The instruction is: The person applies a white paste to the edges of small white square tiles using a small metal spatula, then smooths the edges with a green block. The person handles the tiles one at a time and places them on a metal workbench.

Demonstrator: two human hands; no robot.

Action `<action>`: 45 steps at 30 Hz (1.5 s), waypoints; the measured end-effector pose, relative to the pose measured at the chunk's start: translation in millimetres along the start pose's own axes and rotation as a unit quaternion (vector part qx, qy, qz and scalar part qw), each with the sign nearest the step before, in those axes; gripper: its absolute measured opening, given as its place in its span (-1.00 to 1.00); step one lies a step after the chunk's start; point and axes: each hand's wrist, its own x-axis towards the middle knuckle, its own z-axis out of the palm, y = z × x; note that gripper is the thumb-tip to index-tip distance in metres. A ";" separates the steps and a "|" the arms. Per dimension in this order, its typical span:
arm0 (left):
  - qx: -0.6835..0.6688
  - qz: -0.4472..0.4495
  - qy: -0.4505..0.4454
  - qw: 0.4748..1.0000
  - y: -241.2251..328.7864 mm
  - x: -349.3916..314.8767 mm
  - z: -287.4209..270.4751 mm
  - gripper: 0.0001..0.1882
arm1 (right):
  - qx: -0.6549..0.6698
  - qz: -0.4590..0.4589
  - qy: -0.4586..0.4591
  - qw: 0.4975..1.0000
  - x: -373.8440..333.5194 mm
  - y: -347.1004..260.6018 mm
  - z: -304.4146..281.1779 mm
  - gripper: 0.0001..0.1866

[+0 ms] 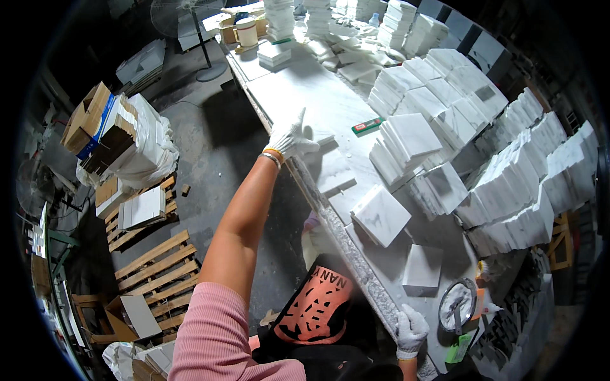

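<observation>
Reaching out with a flat, spread gloved left hand (289,136) onto a marble tile (321,138) at the surface (298,95) edge, right hand (411,330) curled, bracing on the near rim, holding nothing.

The gloved left hand (289,136) is reaching onto the workbench (305,95), touching a marble tile (323,138). The gloved right hand (411,329) is gripping the bench's near edge.

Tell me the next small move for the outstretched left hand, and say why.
Probably lower the left hand onto the small white tile just beyond its fingertips. The gloved hand is open, stretched over the white table and holds nothing. The right hand rests on the near table edge.
</observation>
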 end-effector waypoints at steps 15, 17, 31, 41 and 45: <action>-0.313 0.275 0.085 0.905 148.2 -253.7 6.2 0.31 | 0.349 0.249 -0.026 0.903 7.5 -66.4 -20.6 -0.44; -0.312 0.292 0.061 0.902 177.8 -278.6 14.5 0.25 | 0.429 0.227 -0.024 0.874 6.0 -74.1 -28.8 -0.18; -0.700 -0.057 -0.324 0.634 222.2 -354.1 47.7 -0.05 | 0.529 0.305 0.090 0.787 -45.3 -57.7 -73.4 -0.53; -0.776 -0.164 -0.515 0.326 246.6 -367.2 54.0 -0.48 | 0.555 0.310 0.107 0.764 -64.2 -53.9 -88.6 -0.49; -0.749 -0.152 -0.529 0.369 255.7 -367.0 53.9 -0.54 | 0.562 0.309 0.110 0.760 -73.6 -49.5 -90.0 -0.56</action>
